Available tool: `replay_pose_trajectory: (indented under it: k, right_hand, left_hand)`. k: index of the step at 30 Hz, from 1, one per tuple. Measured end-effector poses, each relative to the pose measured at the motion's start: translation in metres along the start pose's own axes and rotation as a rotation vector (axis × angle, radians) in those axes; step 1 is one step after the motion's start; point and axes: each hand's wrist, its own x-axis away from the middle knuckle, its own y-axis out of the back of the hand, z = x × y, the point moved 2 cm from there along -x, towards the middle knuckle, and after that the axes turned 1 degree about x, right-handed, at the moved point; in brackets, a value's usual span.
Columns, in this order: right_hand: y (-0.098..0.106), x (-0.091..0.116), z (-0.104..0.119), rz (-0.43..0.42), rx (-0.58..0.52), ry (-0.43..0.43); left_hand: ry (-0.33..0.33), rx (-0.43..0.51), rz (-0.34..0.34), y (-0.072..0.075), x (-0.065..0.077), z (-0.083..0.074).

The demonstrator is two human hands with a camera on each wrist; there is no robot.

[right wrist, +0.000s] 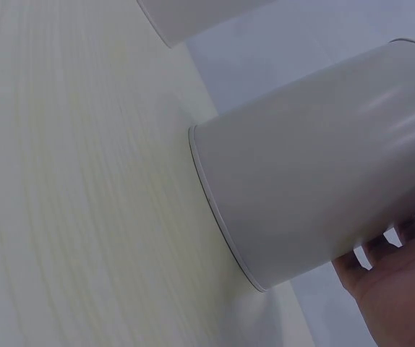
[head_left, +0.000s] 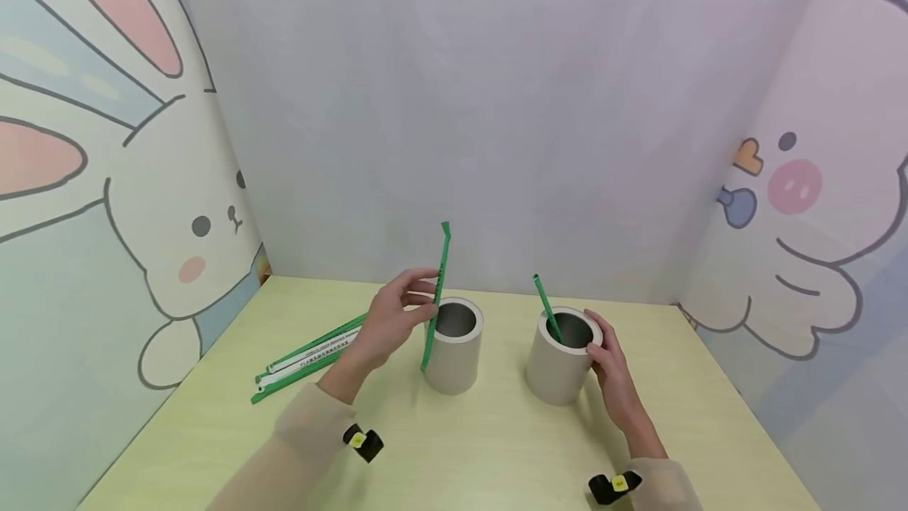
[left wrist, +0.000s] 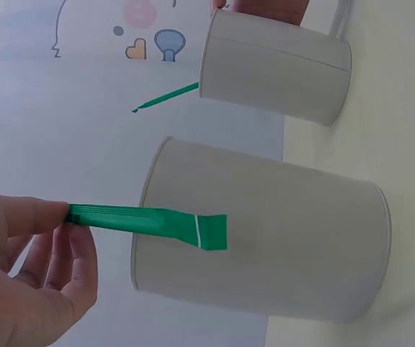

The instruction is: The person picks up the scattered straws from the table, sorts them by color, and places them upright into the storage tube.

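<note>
My left hand (head_left: 390, 318) pinches a long green wrapped straw (head_left: 440, 274) between thumb and fingers. The straw stands nearly upright at the left side of an off-white cylindrical canister (head_left: 452, 365), its lower end outside and below the rim. In the left wrist view, the flat sealed end of the wrapper (left wrist: 212, 231) overlaps the canister's wall. On the right, a matching canister (head_left: 553, 373) holds another green wrapped straw (head_left: 545, 302), leaning left with its top above the rim. My right hand (head_left: 612, 365) grips that canister from its right side, thumb at the rim.
Several green and white wrapped straws (head_left: 312, 359) lie in a loose bundle on the pale yellow table (head_left: 482, 456), left of the canisters. A plain light backdrop (head_left: 482, 140) rises behind the table, with cartoon-printed panels at both sides.
</note>
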Motion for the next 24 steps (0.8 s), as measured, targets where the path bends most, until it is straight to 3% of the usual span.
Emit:
replay_pose_trajectory:
  k: [14, 24]
  right_hand:
    - [-0.001, 0.002, 0.001, -0.007, 0.016, -0.009]
    - [-0.001, 0.001, 0.000, -0.007, 0.007, -0.001]
  left_hand:
    - [-0.135, 0.171, -0.072, -0.070, -0.035, -0.039]
    - [-0.139, 0.258, -0.117, -0.114, -0.047, -0.048]
